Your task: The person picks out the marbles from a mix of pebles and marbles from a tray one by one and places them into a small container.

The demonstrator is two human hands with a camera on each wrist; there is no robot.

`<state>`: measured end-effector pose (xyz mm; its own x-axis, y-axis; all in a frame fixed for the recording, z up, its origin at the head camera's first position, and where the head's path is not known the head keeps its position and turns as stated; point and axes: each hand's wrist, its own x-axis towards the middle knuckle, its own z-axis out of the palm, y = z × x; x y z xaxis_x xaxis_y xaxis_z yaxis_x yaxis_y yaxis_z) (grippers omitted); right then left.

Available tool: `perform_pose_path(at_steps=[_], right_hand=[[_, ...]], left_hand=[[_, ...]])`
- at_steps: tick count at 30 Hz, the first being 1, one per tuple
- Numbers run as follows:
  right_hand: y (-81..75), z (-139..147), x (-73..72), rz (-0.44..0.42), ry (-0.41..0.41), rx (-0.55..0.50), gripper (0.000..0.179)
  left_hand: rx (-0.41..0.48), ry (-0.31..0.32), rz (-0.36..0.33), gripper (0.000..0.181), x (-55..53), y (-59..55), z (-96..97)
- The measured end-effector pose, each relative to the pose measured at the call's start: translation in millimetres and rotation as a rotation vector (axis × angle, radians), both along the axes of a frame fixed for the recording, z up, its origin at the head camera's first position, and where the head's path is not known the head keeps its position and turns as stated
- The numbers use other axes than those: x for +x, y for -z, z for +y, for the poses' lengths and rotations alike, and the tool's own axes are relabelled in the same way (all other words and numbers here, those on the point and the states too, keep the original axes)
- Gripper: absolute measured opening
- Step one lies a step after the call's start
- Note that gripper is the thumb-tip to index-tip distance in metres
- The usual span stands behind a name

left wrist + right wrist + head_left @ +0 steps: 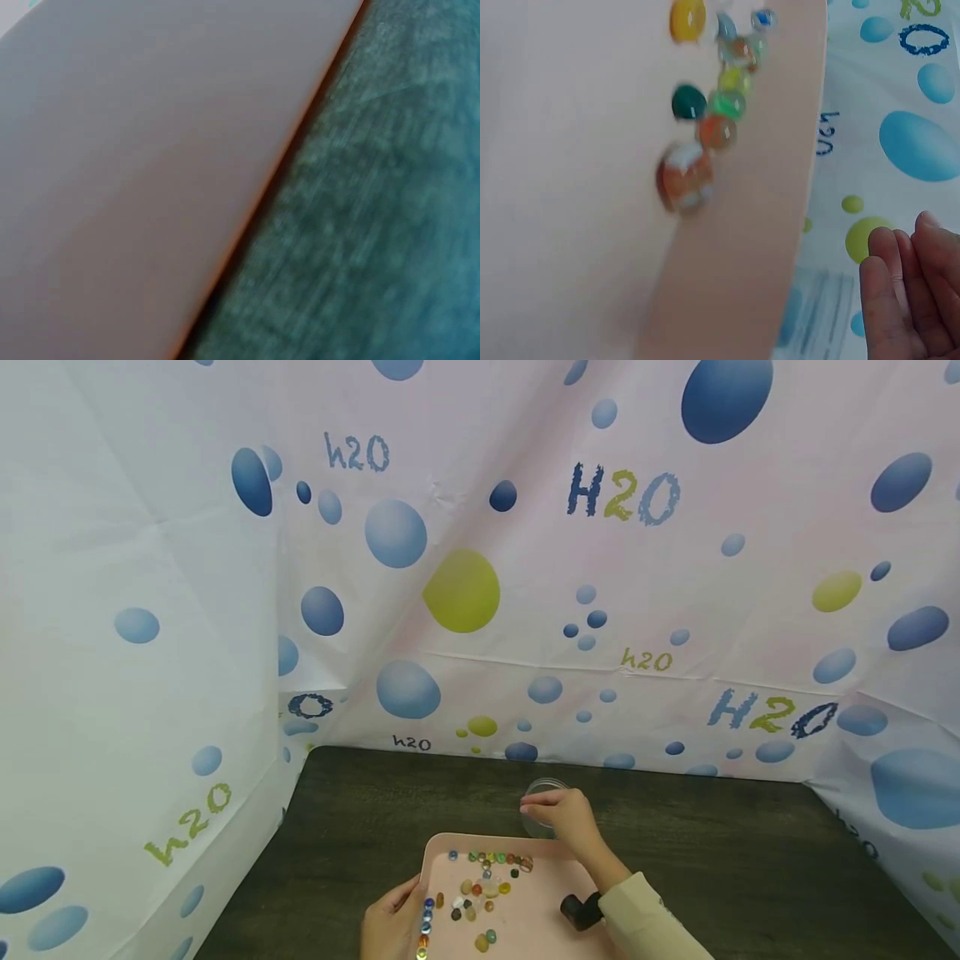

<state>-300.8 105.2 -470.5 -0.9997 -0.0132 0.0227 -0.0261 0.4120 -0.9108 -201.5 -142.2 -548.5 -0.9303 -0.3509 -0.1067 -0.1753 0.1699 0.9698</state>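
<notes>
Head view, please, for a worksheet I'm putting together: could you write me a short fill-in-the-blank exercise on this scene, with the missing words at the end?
1. The hand gripping the pink tray is the person's ____ one.
2. Of the marbles and the clear round container, the right hand is nearer the ____.
3. Lettering on the backdrop repeatedly spells the formula ____.

Missing words: left; container; H2O.

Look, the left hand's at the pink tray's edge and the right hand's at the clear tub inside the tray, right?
Nearly: the clear tub isn't inside the pink tray. The head view shows it on the dark table, beyond the tray's far edge. The left hand and right hand are where you said.
</notes>
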Motion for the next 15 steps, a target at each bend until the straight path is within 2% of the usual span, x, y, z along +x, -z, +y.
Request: perform_pose_path(at_steps=[5,11,15], right_hand=[[6.5,-11,5.3,-0.02,-0.04,-0.028,0.022],[12.5,-27,10.5,-0.044,-0.124,-0.087,0.024],[16.0,-41,12.4,-0.024,-0.151,-0.075,0.023]], left_hand=[[-0.002,-0.008,0.0,0.042,-0.2,0.2,0.9],[-0.002,-0.023,0.007,0.04,0.3,-1.3,2.2],[-0.013,-0.023,0.002,0.041,0.3,-1.4,2.1]])
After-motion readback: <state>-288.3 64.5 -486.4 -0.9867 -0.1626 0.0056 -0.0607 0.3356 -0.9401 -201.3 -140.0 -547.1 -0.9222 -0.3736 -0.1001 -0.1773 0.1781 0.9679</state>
